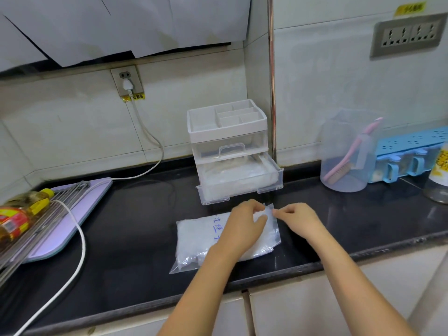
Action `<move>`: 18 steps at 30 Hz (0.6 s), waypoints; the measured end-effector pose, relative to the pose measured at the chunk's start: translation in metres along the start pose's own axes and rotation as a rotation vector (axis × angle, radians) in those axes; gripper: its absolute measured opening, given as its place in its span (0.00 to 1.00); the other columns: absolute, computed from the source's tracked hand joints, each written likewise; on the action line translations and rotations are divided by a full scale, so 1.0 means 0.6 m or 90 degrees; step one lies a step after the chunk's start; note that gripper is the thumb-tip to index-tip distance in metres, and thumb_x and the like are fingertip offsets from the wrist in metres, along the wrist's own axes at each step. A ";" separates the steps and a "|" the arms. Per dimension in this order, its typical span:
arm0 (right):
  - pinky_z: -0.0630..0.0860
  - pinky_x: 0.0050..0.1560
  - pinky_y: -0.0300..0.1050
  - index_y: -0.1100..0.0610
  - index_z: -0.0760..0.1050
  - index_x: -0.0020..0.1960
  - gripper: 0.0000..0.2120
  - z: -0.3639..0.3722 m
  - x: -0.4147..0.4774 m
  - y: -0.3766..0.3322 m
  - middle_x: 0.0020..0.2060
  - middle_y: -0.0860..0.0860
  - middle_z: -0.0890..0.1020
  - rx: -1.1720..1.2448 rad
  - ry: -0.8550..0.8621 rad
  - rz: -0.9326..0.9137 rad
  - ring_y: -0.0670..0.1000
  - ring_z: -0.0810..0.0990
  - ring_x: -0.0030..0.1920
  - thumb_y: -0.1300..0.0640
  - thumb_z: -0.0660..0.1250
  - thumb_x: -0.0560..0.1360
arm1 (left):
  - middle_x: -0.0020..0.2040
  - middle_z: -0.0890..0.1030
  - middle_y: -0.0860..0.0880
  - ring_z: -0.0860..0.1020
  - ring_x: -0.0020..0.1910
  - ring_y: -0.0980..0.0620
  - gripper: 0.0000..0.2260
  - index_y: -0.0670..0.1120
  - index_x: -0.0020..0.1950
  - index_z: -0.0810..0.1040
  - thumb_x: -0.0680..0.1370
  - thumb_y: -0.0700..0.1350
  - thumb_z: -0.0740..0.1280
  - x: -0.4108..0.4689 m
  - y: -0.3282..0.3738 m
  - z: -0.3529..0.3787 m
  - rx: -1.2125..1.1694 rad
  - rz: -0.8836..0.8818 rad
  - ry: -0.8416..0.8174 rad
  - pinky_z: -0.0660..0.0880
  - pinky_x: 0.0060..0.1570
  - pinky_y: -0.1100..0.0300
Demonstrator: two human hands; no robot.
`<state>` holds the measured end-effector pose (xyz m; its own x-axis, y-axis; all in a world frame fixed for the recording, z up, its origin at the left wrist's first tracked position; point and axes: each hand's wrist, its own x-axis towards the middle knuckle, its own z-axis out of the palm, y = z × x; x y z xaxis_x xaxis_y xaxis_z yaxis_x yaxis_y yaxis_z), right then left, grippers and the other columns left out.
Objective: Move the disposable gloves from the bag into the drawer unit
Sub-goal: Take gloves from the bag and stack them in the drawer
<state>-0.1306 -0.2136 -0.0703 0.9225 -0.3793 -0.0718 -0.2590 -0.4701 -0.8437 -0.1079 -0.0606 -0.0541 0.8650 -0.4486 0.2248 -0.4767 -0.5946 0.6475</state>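
One clear, crinkly plastic bag (273,227) lies flat on the glossy black bench (121,226). It's stuffed with a white wad of disposable gloves (194,241) and has blue writing on it. I've got both hands on its far edge: left hand (244,221) pinches the flap with curled fingers, right hand (295,218) pinches the corner just beside it. Right behind sits the boxy see-through drawer unit (229,132) with a white frame and two drawers. The top one's closed, and the bottom drawer (240,187) is pulled out with filmy white stuff inside.
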 end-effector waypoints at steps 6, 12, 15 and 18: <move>0.77 0.52 0.48 0.51 0.82 0.40 0.09 0.031 0.003 0.010 0.38 0.46 0.83 0.001 0.048 -0.024 0.50 0.81 0.45 0.56 0.66 0.76 | 0.67 0.73 0.49 0.71 0.64 0.54 0.18 0.48 0.70 0.70 0.79 0.42 0.62 -0.032 -0.006 0.052 -0.003 0.027 -0.048 0.60 0.57 0.73; 0.75 0.50 0.44 0.58 0.83 0.44 0.07 0.026 -0.007 0.016 0.41 0.52 0.84 0.078 0.075 -0.052 0.51 0.80 0.46 0.58 0.67 0.76 | 0.71 0.68 0.47 0.65 0.69 0.52 0.19 0.45 0.74 0.63 0.83 0.44 0.56 -0.047 -0.010 0.074 0.048 0.052 -0.043 0.54 0.59 0.75; 0.74 0.51 0.43 0.59 0.83 0.45 0.07 0.024 -0.010 0.021 0.42 0.52 0.83 0.107 0.084 -0.048 0.50 0.80 0.47 0.59 0.67 0.76 | 0.77 0.59 0.44 0.56 0.75 0.50 0.21 0.41 0.77 0.55 0.84 0.42 0.50 -0.043 -0.017 0.085 0.159 0.056 -0.067 0.43 0.73 0.61; 0.73 0.51 0.43 0.60 0.83 0.46 0.06 0.015 -0.014 0.024 0.43 0.52 0.83 0.154 0.091 -0.035 0.50 0.79 0.47 0.59 0.68 0.76 | 0.78 0.55 0.43 0.53 0.77 0.48 0.21 0.40 0.77 0.52 0.84 0.40 0.50 -0.040 -0.021 0.090 0.207 0.052 -0.072 0.39 0.74 0.57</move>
<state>-0.1392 -0.2100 -0.0864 0.8789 -0.4754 0.0386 -0.1184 -0.2958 -0.9479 -0.1309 -0.0785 -0.1070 0.8076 -0.5637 0.1734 -0.5846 -0.7267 0.3608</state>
